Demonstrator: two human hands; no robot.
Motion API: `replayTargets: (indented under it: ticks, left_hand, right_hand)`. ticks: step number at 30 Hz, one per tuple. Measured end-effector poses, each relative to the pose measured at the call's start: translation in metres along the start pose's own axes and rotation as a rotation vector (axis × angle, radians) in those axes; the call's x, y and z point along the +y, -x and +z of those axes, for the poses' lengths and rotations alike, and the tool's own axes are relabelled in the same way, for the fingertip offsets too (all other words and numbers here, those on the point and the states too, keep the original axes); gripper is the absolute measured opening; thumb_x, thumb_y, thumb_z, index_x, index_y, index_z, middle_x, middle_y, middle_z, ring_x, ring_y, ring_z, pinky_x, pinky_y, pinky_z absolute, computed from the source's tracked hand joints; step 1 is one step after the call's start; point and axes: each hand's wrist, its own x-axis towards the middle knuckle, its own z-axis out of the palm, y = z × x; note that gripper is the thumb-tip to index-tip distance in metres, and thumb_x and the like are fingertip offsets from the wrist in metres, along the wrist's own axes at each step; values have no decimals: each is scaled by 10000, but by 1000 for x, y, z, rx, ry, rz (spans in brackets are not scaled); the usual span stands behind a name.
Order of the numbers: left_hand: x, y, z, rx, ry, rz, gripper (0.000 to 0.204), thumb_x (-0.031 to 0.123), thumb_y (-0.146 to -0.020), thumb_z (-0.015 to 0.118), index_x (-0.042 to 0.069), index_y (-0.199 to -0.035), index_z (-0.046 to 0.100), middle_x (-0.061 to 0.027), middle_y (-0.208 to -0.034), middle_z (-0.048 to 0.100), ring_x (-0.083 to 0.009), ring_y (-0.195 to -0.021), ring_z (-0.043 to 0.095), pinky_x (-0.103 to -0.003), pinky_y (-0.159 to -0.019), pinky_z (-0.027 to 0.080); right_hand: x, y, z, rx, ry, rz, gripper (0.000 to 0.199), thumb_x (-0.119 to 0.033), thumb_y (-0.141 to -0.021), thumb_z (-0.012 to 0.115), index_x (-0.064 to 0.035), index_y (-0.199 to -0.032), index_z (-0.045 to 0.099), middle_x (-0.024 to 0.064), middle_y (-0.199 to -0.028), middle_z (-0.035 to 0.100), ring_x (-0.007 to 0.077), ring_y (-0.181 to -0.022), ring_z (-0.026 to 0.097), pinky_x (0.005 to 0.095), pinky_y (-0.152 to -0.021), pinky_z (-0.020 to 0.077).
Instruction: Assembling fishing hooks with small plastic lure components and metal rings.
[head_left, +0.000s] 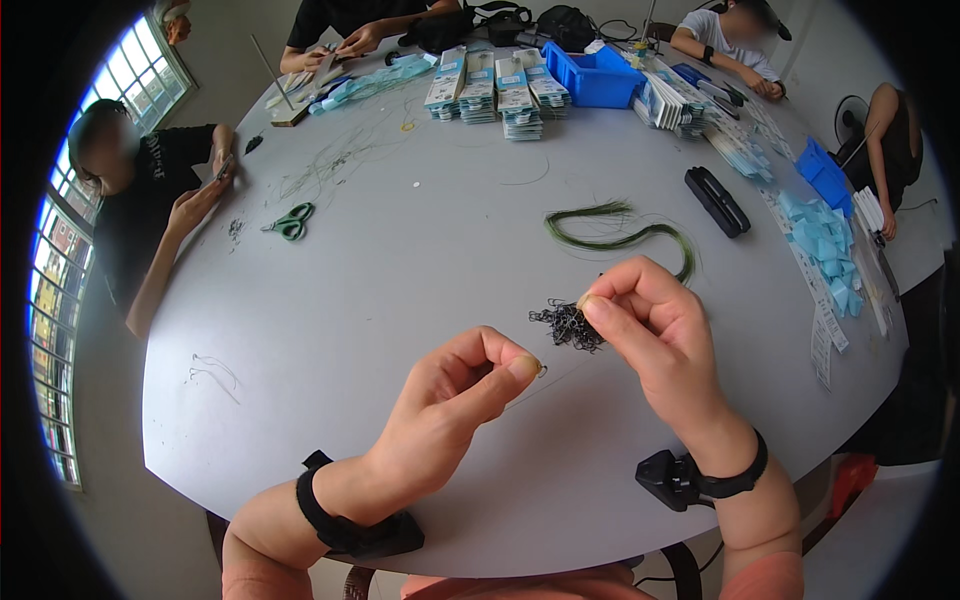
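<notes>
My left hand (pixel 455 395) is pinched, thumb against forefinger, over the table. A small dark hook (pixel 542 371) pokes out past the fingertips. Just to the right and a little farther off, my right hand (pixel 655 325) also makes a pinch. Its fingertips are at the upper right edge of a heap of small black fish hooks (pixel 568 325); whatever they grip is too fine to tell. Beyond that hand a bundle of green line (pixel 625 240) lies in an S-shaped curve, its near end partly behind my fingers.
Green-handled scissors (pixel 291 222) and loose hooks with line (pixel 213 372) lie left. At right are a black case (pixel 717 202) and light-blue packets (pixel 825 250). Stacked cards (pixel 478 88) and a blue bin (pixel 594 78) stand at the back. Other people sit around the table.
</notes>
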Motion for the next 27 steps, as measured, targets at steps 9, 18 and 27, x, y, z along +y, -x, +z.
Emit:
replayTargets:
  ticks: [9, 18, 27]
  left_hand:
    - [-4, -3, -2, 78, 28, -7, 208, 265, -1024, 638, 59, -1017, 612, 67, -815, 503, -39, -696, 373, -214, -631, 324]
    - [-7, -3, -2, 75, 77, 46, 190, 247, -1026, 636, 58, -1026, 613, 64, -814, 510, -40, -666, 358, -215, -598, 310]
    - [-2, -3, 3, 83, 75, 41, 130, 226, -1054, 595, 120, -981, 582, 77, -789, 451, -50, -669, 328, -227, -626, 297]
  right_hand:
    - [-24, 13, 1, -410, 34, -88, 56, -54, -931, 686, -44, -894, 645, -70, -599, 491, -4, -535, 406, 217, -504, 288]
    - [-19, 13, 11, -404, 383, -124, 135, -85, -837, 718, -82, -797, 589, 16, -523, 427, 146, -435, 400, 311, -458, 325]
    - [-10, 11, 12, -360, 365, -68, 101, -81, -832, 709, -83, -801, 613, 5, -508, 371, 118, -446, 342, 303, -463, 290]
